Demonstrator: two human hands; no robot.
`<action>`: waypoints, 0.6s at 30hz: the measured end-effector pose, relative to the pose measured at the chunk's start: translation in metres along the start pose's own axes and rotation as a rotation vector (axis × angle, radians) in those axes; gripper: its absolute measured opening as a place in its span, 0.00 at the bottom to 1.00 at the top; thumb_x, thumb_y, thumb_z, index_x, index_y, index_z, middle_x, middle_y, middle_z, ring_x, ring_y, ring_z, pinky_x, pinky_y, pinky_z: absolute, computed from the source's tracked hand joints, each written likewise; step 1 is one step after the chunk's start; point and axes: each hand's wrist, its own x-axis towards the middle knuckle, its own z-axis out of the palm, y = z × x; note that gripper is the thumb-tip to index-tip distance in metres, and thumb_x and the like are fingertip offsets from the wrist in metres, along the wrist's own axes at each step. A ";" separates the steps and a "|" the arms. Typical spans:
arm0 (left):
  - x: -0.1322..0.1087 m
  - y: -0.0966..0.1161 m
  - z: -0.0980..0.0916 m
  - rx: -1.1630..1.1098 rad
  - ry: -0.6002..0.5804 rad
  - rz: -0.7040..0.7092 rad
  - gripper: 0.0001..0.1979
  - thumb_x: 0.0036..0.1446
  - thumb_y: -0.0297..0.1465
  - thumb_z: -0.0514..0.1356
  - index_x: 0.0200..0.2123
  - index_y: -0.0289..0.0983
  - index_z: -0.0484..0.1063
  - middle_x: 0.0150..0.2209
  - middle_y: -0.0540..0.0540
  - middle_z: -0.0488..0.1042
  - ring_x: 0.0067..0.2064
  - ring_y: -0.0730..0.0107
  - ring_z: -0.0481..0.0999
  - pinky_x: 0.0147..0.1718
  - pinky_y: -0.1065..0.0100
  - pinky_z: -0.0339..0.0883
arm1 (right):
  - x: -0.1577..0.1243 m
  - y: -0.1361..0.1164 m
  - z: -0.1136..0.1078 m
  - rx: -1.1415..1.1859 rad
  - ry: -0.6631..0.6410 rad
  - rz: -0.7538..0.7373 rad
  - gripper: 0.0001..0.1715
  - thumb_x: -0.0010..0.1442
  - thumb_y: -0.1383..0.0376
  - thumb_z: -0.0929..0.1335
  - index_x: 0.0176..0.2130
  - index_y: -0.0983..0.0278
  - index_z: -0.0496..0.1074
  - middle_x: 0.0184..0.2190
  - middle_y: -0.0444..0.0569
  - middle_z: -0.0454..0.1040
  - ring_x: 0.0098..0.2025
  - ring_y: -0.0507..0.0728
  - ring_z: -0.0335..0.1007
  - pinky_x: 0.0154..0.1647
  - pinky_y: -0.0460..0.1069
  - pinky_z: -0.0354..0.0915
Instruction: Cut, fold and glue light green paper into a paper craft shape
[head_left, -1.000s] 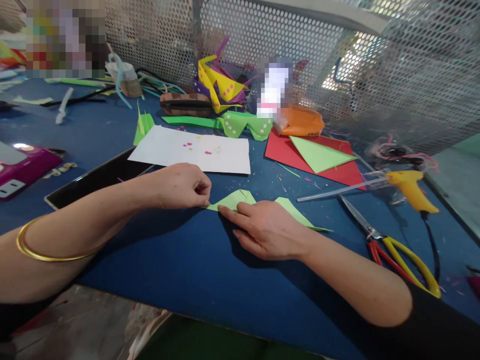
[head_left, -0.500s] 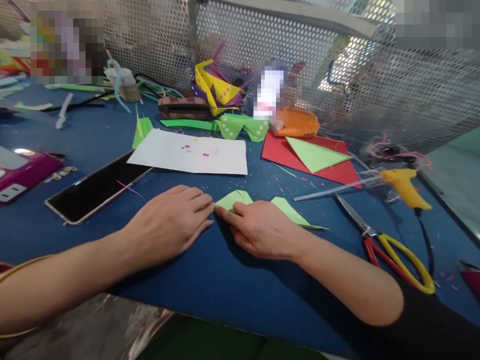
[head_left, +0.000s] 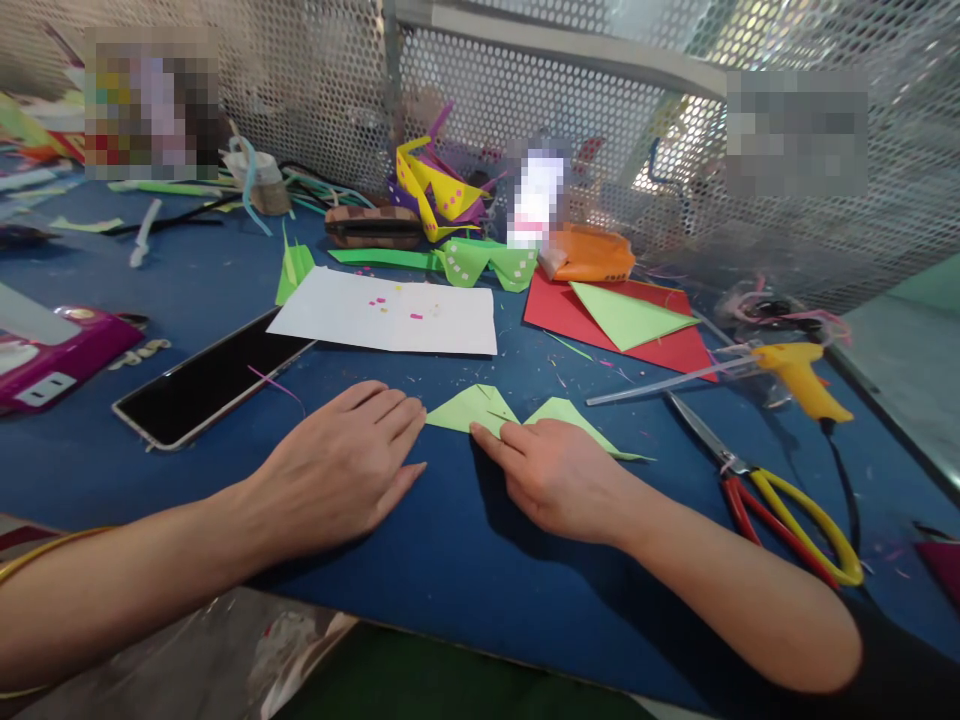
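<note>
A light green folded paper cutout (head_left: 466, 408) with two pointed, mask-like halves lies flat on the blue table. My left hand (head_left: 360, 450) rests palm down at the cutout's left tip, fingers stretched out and thumb apart. With its index finger extended, my right hand (head_left: 566, 475) presses the near edge of the paper around its middle. The other fingers of that hand are partly curled, and it covers part of the right half. Behind the hands is a folded white sheet (head_left: 450, 320) with small pink and yellow bits on it.
Scissors (head_left: 739, 465) and a yellow glue gun (head_left: 799, 375) lie to the right. A phone (head_left: 202, 385) lies at left. Red paper (head_left: 555, 300), a green paper mask (head_left: 491, 262), a yellow mask (head_left: 442, 190) and an orange packet (head_left: 592, 255) sit toward the mesh panel (head_left: 480, 100).
My right index finger has slid rightward along the near edge of the green paper, away from its left tip. My left hand stays by that tip. The view has shifted slightly.
</note>
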 end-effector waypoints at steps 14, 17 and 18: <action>0.014 0.016 0.003 -0.009 0.044 0.058 0.17 0.65 0.34 0.50 0.40 0.30 0.76 0.41 0.37 0.77 0.44 0.55 0.74 0.54 0.52 0.62 | -0.031 -0.003 -0.001 -0.085 0.063 0.090 0.26 0.63 0.70 0.58 0.57 0.79 0.65 0.30 0.54 0.73 0.26 0.56 0.63 0.24 0.53 0.54; 0.014 0.015 0.003 0.003 0.043 0.055 0.17 0.65 0.33 0.50 0.40 0.30 0.76 0.43 0.38 0.77 0.44 0.56 0.74 0.54 0.52 0.62 | -0.051 0.002 -0.002 -0.080 0.080 0.135 0.25 0.63 0.69 0.58 0.57 0.77 0.67 0.29 0.52 0.72 0.26 0.55 0.63 0.25 0.52 0.55; 0.014 0.015 0.003 0.003 0.043 0.057 0.17 0.65 0.33 0.49 0.40 0.30 0.76 0.43 0.38 0.77 0.44 0.56 0.74 0.54 0.52 0.63 | -0.057 0.004 -0.002 -0.088 0.080 0.155 0.25 0.63 0.69 0.58 0.57 0.77 0.67 0.29 0.52 0.72 0.26 0.55 0.62 0.25 0.52 0.55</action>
